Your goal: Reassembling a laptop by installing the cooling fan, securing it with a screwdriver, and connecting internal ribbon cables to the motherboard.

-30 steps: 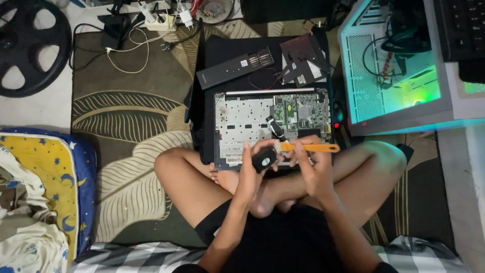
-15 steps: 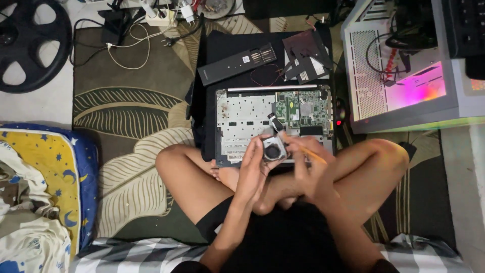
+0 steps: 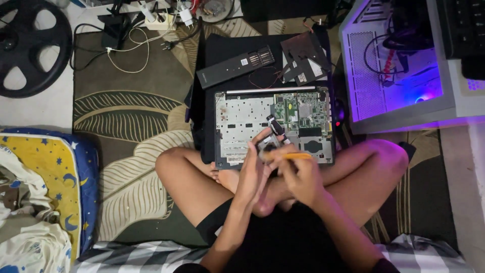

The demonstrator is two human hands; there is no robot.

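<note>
Leaf-patterned carpet (image 3: 126, 131) covers the floor where you sit cross-legged, with an opened laptop chassis (image 3: 242, 126) lying on a black mat (image 3: 222, 50) just past your shins. Much of what you work on is hard to make out: your left hand (image 3: 252, 172) curls around a small dark part, probably a cooling fan (image 3: 268, 146), and your fingers cover most of it, so its shape stays unclear. It sits above the near edge of the chassis, between your 2 hands. Your right hand (image 3: 298, 174) pinches a yellow-handled screwdriver (image 3: 290, 156), whose tip is hidden against the part. Your forearms cut off at the lower frame edge.

Inside the chassis, a green circuit board (image 3: 300, 111) shows at the right, beside a pale metal plate dotted with holes. Beyond the laptop lies a long black bit case (image 3: 235, 65), tilted, with a row of bits at 1 end, and near it a dark removed cover panel (image 3: 303, 55). A white computer case (image 3: 394, 65) glows purple and blue on your right, cropped by the top edge. At the upper left a black steering wheel (image 3: 30, 45) is partly out of view, with white cables (image 3: 131, 50) and a power strip tangled nearby. A blue and yellow star-printed cushion (image 3: 50, 167) lies at your left.
</note>
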